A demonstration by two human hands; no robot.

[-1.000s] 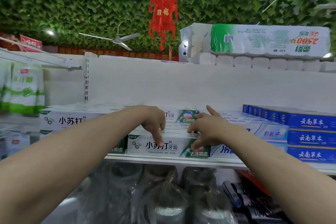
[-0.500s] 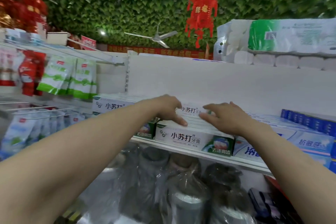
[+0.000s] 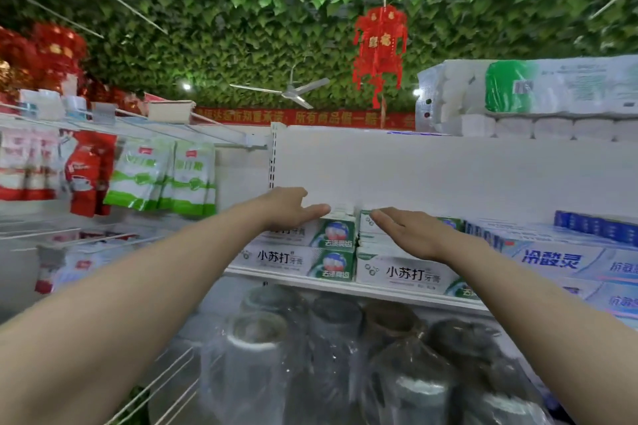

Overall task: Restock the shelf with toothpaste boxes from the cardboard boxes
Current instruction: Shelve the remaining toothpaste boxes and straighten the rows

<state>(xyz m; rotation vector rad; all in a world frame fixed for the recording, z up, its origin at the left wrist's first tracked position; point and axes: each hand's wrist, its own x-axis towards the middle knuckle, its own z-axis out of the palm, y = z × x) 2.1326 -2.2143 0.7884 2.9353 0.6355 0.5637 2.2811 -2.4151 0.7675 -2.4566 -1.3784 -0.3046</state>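
White-and-green toothpaste boxes lie stacked in two piles on the white shelf [image 3: 379, 290]. The left pile [image 3: 303, 252] is two boxes high, and the right pile [image 3: 404, 272] stands beside it. My left hand [image 3: 290, 207] lies flat with straight fingers on top of the left pile. My right hand [image 3: 411, 235] rests flat, fingers straight, on top of the right pile. Neither hand holds a box. No cardboard box is in view.
White-and-blue toothpaste boxes [image 3: 566, 262] and dark blue boxes [image 3: 593, 228] fill the shelf to the right. Toilet paper packs [image 3: 538, 97] sit on top. Plastic-wrapped jars [image 3: 345, 355] stand below. Hanging pouches [image 3: 162, 179] line wire racks at the left.
Both hands went from curled round a toothpaste box at the shelf's front to lying flat on the piles. The view has swung left, showing more of the hanging racks.
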